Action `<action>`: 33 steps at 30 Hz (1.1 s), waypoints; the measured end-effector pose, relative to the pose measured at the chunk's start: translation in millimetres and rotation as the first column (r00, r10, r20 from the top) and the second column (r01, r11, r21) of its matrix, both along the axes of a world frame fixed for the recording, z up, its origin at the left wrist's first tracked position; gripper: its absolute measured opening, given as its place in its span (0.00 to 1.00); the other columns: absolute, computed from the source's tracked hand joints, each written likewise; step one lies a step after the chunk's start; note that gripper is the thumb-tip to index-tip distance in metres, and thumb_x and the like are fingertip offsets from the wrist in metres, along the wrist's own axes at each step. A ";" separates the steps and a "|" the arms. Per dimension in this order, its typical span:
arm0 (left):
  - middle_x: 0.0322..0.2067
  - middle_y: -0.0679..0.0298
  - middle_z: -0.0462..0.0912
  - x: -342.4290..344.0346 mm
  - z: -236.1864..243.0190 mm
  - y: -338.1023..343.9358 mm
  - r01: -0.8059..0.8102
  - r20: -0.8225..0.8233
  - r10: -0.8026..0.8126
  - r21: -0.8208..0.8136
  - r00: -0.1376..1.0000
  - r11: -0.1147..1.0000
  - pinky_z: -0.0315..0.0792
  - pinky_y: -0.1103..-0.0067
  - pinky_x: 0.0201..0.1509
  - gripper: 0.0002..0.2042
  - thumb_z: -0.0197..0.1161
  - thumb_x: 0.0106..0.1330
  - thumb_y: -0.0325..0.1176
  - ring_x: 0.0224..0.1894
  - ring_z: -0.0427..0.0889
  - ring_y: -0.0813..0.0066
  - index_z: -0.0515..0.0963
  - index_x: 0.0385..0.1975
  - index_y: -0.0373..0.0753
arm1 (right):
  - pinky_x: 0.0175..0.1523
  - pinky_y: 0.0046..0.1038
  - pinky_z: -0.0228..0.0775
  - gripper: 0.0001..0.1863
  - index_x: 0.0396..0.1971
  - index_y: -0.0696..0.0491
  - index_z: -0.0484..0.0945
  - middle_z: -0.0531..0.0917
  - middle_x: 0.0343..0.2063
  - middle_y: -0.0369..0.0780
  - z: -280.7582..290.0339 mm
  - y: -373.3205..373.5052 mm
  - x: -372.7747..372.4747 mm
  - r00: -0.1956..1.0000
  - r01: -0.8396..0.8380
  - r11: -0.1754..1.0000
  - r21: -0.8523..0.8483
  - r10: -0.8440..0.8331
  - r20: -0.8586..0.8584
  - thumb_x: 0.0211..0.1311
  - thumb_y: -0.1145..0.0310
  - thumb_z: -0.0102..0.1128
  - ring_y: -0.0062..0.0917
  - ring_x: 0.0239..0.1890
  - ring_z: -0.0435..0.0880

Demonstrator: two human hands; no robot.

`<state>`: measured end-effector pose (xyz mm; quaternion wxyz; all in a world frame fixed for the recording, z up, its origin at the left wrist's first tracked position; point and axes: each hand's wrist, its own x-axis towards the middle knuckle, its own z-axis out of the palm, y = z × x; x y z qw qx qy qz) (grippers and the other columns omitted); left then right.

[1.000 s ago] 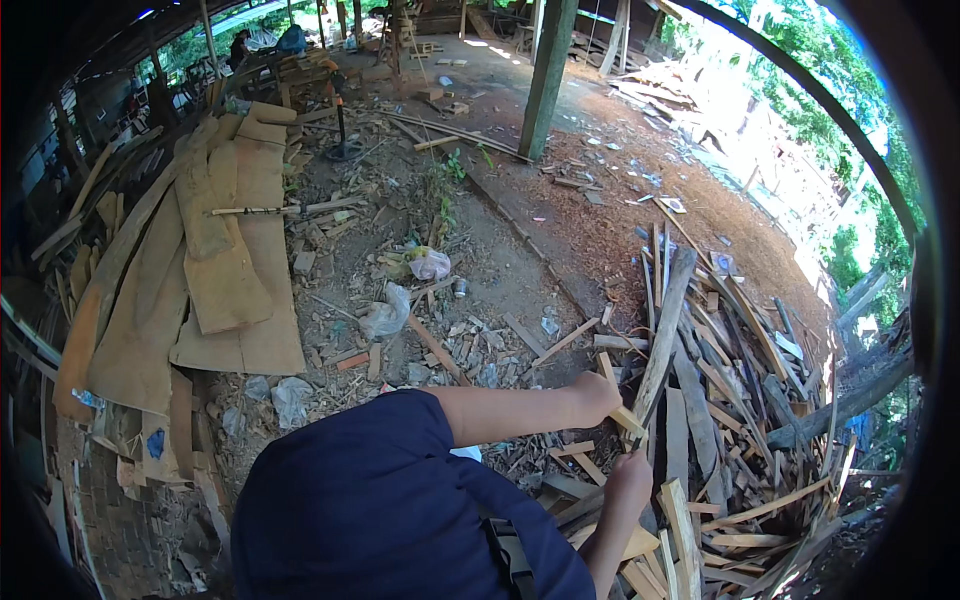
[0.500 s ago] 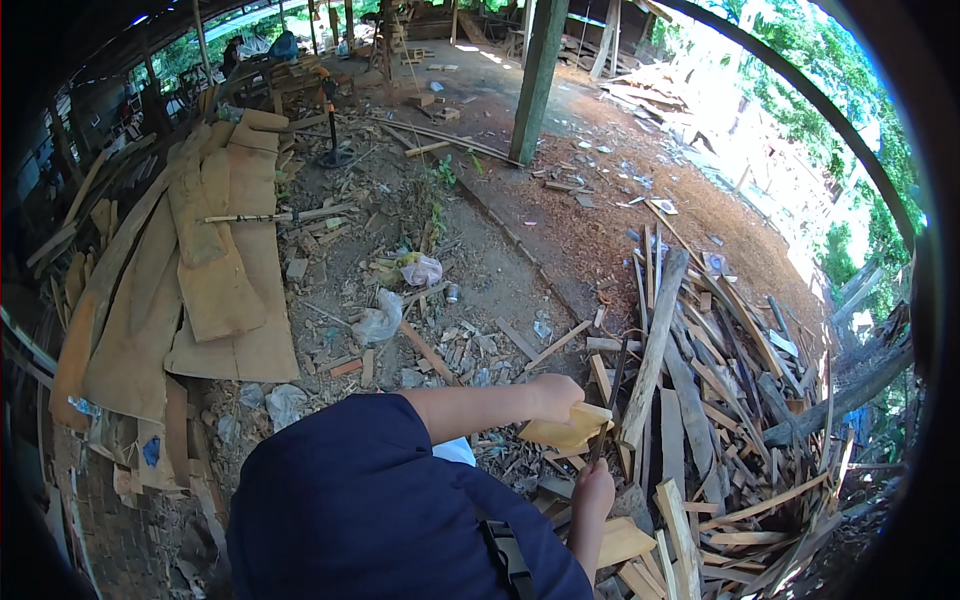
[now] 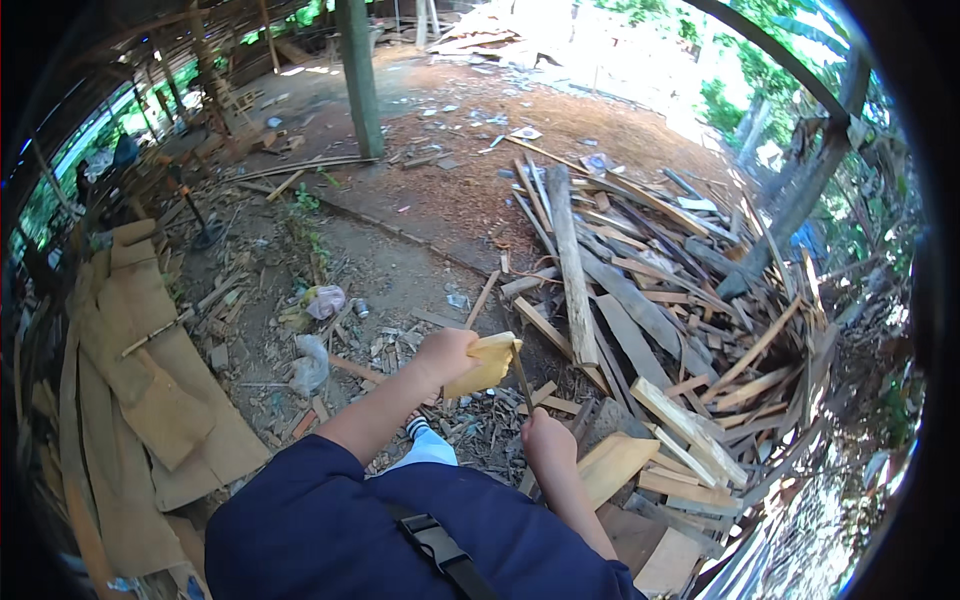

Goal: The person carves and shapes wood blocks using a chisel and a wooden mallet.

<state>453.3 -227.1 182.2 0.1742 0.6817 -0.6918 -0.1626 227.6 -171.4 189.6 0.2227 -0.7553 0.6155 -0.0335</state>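
Note:
My left hand (image 3: 447, 357) is closed on one end of a pale yellow piece of wood (image 3: 487, 366), held up above the ground. In my right hand (image 3: 548, 441), fingers wrapped round its lower end, is a knife (image 3: 522, 378) with a narrow dark blade pointing upward. The blade stands at the right edge of the wood; whether it touches cannot be made out. Below and right of my right hand lies a broad pale board (image 3: 612, 467).
A heap of scrap wood (image 3: 640, 300) spreads over the right side. Large brown sheets (image 3: 200, 420) lie at the left. A concrete post (image 3: 360, 85) stands at the back. Plastic bags (image 3: 311, 366), a can (image 3: 361, 308) and wood chips litter the middle ground.
The view has swung right, so the scrap heap sits further left. The knife now points up at the right edge of the wood, which both hands still hold out in front.

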 end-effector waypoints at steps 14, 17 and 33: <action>0.26 0.54 0.79 -21.6 32.7 -1.3 0.086 -0.133 -0.085 0.002 0.987 0.996 0.71 0.70 0.36 0.17 0.69 0.42 0.42 0.32 0.79 0.56 0.78 0.29 0.38 | 0.29 0.40 0.72 0.12 0.28 0.57 0.69 0.79 0.19 0.47 0.2 -14.5 0.8 0.998 0.010 0.985 -0.174 0.000 0.057 0.59 0.63 0.44 0.42 0.24 0.80; 0.27 0.55 0.80 -27.1 18.4 2.9 0.036 -0.032 -0.037 -0.026 0.999 0.999 0.71 0.70 0.38 0.16 0.68 0.44 0.43 0.33 0.79 0.57 0.78 0.30 0.40 | 0.32 0.40 0.72 0.12 0.28 0.57 0.69 0.80 0.22 0.48 -9.6 -14.3 -2.5 0.997 0.013 0.994 -0.109 -0.004 0.079 0.59 0.63 0.43 0.42 0.27 0.80; 0.26 0.54 0.79 4.2 45.0 -8.3 -0.013 -0.181 -0.003 -0.087 0.984 0.996 0.71 0.70 0.36 0.17 0.69 0.43 0.42 0.31 0.79 0.57 0.78 0.28 0.38 | 0.33 0.40 0.72 0.11 0.27 0.57 0.69 0.80 0.20 0.48 16.4 -36.4 13.2 0.992 -0.105 0.972 -0.208 0.116 0.044 0.59 0.64 0.43 0.43 0.26 0.80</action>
